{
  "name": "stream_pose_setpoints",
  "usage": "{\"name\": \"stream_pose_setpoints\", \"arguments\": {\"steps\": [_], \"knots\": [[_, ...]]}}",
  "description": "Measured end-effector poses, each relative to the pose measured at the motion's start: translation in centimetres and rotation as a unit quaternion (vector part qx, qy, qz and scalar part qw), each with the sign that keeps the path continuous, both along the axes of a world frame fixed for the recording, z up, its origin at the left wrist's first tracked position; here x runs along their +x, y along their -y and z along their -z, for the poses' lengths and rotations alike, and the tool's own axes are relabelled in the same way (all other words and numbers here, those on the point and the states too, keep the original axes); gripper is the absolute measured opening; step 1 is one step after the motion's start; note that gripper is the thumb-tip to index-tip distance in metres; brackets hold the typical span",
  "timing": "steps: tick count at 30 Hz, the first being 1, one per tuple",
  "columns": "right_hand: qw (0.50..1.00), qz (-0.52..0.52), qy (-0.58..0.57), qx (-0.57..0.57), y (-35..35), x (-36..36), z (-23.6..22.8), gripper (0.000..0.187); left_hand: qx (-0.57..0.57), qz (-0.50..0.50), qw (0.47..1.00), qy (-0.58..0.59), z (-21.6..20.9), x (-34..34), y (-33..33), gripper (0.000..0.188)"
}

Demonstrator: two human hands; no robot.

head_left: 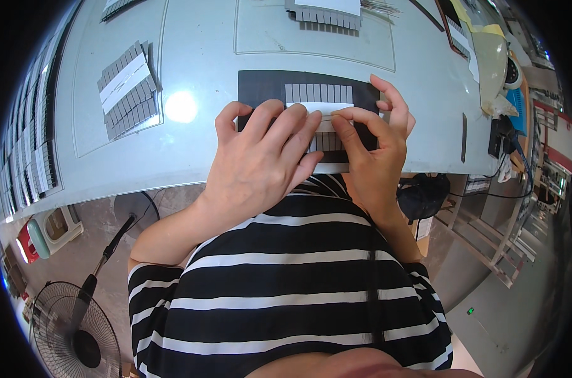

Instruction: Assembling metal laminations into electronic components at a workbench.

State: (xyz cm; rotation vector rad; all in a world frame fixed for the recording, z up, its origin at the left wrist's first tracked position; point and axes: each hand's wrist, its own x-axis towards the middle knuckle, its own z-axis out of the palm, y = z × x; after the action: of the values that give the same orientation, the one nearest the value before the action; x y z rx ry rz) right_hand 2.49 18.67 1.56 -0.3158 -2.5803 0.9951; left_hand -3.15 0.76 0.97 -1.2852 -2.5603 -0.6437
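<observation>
In front of me, a dark board (262,87) lies at the table's near edge. On it sits a row of narrow grey strips (319,93) with a white band (303,107) across their middle. My left hand (260,148) rests over the left part, its fingers spread and bent, the fingertips on the white band. The thumb and index finger of my right hand (379,142) come together in a pinch at the band's right part, with its other fingers raised. My fingers hide some of the band and the lower strips.
On the pale table (204,63), another banded set of grey strips (127,91) lies left and one more (327,16) at the far side. Several stacked strips (31,157) line the left edge. A standing fan (84,340) is at lower left, a dark stool (424,194) at right.
</observation>
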Motion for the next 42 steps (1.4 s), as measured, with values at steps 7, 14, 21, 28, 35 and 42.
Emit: {"name": "stream_pose_setpoints", "arguments": {"steps": [7, 14, 21, 28, 35, 42], "knots": [[0.997, -0.006, -0.017, 0.079, 0.0, 0.0, 0.2, 0.010, -0.005, 0.005, 1.000, -0.003, 0.0, 0.1, -0.2, 0.046], [0.997, -0.006, -0.070, 0.045, -0.1, -0.3, 0.3, 0.053, -0.004, 0.006, 1.000, -0.004, -0.2, 0.1, -0.2, 0.045], [1.000, 0.017, 0.009, 0.018, -0.2, -2.5, -0.6, 0.059, -0.009, 0.010, 1.000, -0.014, 0.0, -0.3, 0.2, 0.047], [0.972, 0.057, -0.059, -0.219, -2.5, -2.8, 1.1, 0.052, -0.083, 0.094, 0.988, -0.093, 0.0, 0.3, 2.7, 0.046], [0.965, 0.046, -0.068, -0.250, -3.0, -2.1, 1.5, 0.048, -0.075, 0.014, 0.969, -0.234, -0.8, 0.1, 7.6, 0.038], [0.976, 0.035, -0.055, -0.209, -3.0, -2.1, 1.7, 0.043, -0.112, -0.229, 0.926, -0.280, -3.0, -7.1, 13.5, 0.047]]}}
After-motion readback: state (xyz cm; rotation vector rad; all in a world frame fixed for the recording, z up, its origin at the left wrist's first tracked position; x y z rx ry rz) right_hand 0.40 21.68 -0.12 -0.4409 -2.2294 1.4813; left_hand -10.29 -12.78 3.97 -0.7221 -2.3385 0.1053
